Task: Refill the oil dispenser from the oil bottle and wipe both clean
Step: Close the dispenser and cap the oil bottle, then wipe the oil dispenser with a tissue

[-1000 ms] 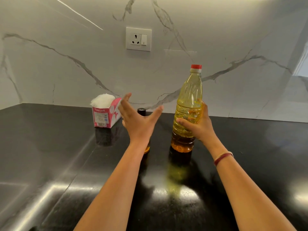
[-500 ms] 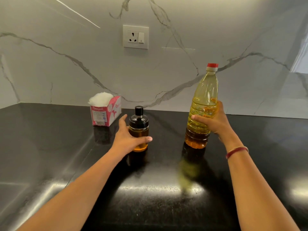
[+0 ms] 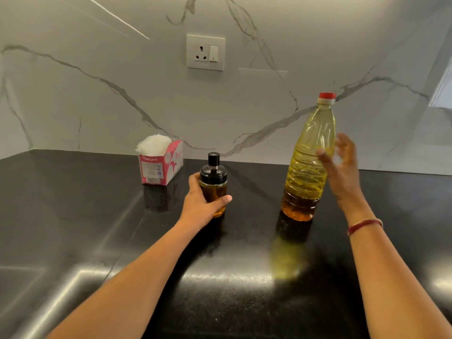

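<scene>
The oil dispenser (image 3: 213,189), a small glass jar with a black lid and about half full of amber oil, stands upright on the glossy black surface (image 3: 73,216), roughly at the middle of the view. The oil bottle (image 3: 308,162) stands upright well to its right, with its red cap (image 3: 327,95) on. The two are set side by side within easy reach, which looks like a staging for the pour: both are closed, so no refilling has begun. A pink tissue box (image 3: 160,167) sits behind and to the left of the dispenser near the marble wall, probably kept handy for the wiping.

The left hand (image 3: 198,204) grips the dispenser's glass body, thumb across the front and fingers wrapped round the far side, likely to steady it or draw it nearer before the lid comes off. The right hand (image 3: 342,172) is spread wide, fingers apart and blurred, holding nothing. It sits just beside the bottle's right flank at mid-height, and the thumb overlaps the bottle's edge. I cannot tell whether it touches the plastic. A red thread band (image 3: 364,226) circles that wrist.
</scene>
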A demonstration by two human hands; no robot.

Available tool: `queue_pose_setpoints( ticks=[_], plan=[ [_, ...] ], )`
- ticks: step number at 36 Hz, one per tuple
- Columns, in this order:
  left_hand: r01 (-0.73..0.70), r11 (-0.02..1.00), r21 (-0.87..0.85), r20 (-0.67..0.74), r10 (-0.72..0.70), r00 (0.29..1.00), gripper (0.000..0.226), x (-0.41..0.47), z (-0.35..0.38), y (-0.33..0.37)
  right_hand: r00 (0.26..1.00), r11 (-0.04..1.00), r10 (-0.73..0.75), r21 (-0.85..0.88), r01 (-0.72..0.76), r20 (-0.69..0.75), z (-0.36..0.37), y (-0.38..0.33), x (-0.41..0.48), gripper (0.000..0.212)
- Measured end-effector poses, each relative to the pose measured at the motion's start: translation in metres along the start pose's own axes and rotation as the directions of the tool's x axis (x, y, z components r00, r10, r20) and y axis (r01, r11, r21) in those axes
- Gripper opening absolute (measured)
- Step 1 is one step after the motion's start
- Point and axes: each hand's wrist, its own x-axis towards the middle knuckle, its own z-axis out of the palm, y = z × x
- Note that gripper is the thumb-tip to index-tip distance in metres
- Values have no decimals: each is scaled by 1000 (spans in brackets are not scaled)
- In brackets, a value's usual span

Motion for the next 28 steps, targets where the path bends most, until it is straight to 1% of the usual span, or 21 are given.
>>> queue_pose_setpoints(
  ticks=[1,2,3,4,5,6,7,8,9,10,11,13,15,16,18,20,22,24,26,27,28],
  plan=[
    [-3,1000,-10,-3,3,1000,82,0,1,0,990,997,-76,-1,76,-120,2,-6,-1,100],
    [-6,1000,-18,-9,6,1000,80,-1,1,0,956,984,-172,-8,175,-236,5,-13,-3,90],
    [-10,1000,-26,-15,10,1000,79,-1,1,0,901,958,-282,-40,285,-328,9,-22,-5,80],
    [-10,999,-35,-16,10,1000,80,-1,3,0,842,920,-385,-93,380,-377,15,-32,-9,71],
    [-4,999,-50,-19,3,1000,81,0,2,0,795,877,-476,-141,459,-375,26,-44,-15,60],
    [3,998,-64,-21,-4,1000,83,1,2,0,766,837,-545,-167,522,-342,39,-56,-23,46],
    [12,997,-78,-24,-13,1000,86,1,3,0,751,803,-594,-168,571,-289,54,-68,-32,30],
    [20,996,-91,-33,-23,999,89,2,2,0,740,771,-636,-158,617,-218,72,-79,-42,18],
    [28,994,-102,-41,-33,999,92,2,1,0,728,740,-672,-147,656,-135,90,-89,-51,11],
    [36,993,-110,-45,-42,998,94,3,0,1,720,718,-692,-143,681,-43,106,-97,-58,8],
    [45,992,-119,-46,-51,998,95,3,0,1,723,712,-690,-142,688,46,122,-105,-64,8],
    [61,988,-144,-42,-67,997,96,4,0,2,748,739,-635,-132,661,191,147,-117,-70,8],
    [76,983,-169,-39,-84,996,95,5,0,2,760,764,-578,-128,632,297,165,-127,-67,5],
    [77,978,-194,-41,-87,995,93,6,0,2,755,762,-559,-147,631,344,173,-131,-63,5],
    [79,953,-293,-42,-95,995,89,6,-1,3,744,753,-513,-191,629,427,189,-139,-50,7],
    [102,902,-419,-48,-134,990,83,6,-2,5,751,761,-466,-222,610,469,205,-145,-34,10],
    [140,843,-519,-63,-201,978,67,8,-5,6,787,790,-405,-256,557,465,220,-150,-19,18],
    [185,777,-602,-68,-281,957,55,12,-7,6,841,844,-324,-271,464,433,238,-154,-4,33],
    [222,712,-666,-64,-351,934,50,15,-9,4,882,915,-200,-240,323,426,258,-157,8,45],
    [232,691,-684,-62,-373,926,47,16,-10,4,888,937,-139,-232,261,439,269,-158,13,47],
    [237,681,-693,-64,-386,920,45,16,-10,4,877,939,-95,-250,235,471,279,-159,18,47]
  ],
)
